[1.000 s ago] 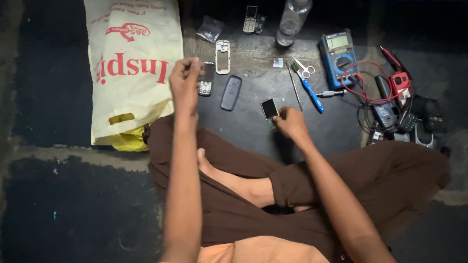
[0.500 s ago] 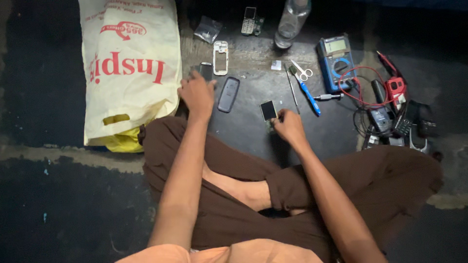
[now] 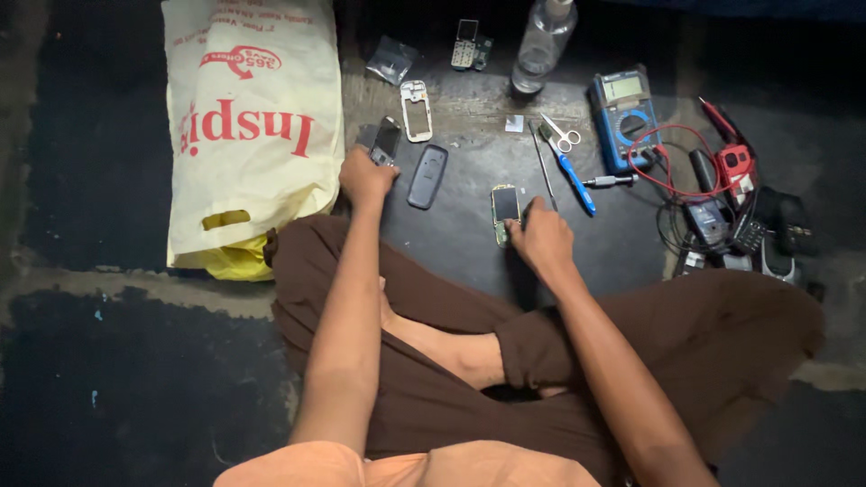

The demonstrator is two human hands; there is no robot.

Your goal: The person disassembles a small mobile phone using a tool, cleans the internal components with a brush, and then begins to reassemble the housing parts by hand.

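My left hand (image 3: 365, 178) is now down at the floor: a sec ago it was raised in a fist, half a sec ago dropping, and now it's closing round the small dark phone part (image 3: 386, 142), fingers wrapping its near end. Looks like a handset body w/ a dark glassy face, tilted, far end poking out past my knuckles. So I'm judging the left is picking up the next piece.

My right hand (image 3: 539, 236) is staying low, but what it's on looks different: earlier a small dark square, now I'm seeing the phone circuit board (image 3: 505, 213), green edge, dark screen panel on top, lying flat on the dark floor (image 3: 460, 243). Fingertips are pressing its near right corner, pinning not lifting; hand not closed round it. Board is just left of my right fingers.

Between the two hands, the dark grey phone back cover (image 3: 427, 176) is lying apart, untouched. Beyond the left hand: white phone frame (image 3: 416, 110). Beyond the right: thin metal probe (image 3: 543, 169), blue-handled screwdriver (image 3: 575, 178), small scissors (image 3: 563, 133). Further right, blue multimeter (image 3: 624, 117) w/ red leads. Cream plastic bag (image 3: 253, 135) is sitting left of my left hand.
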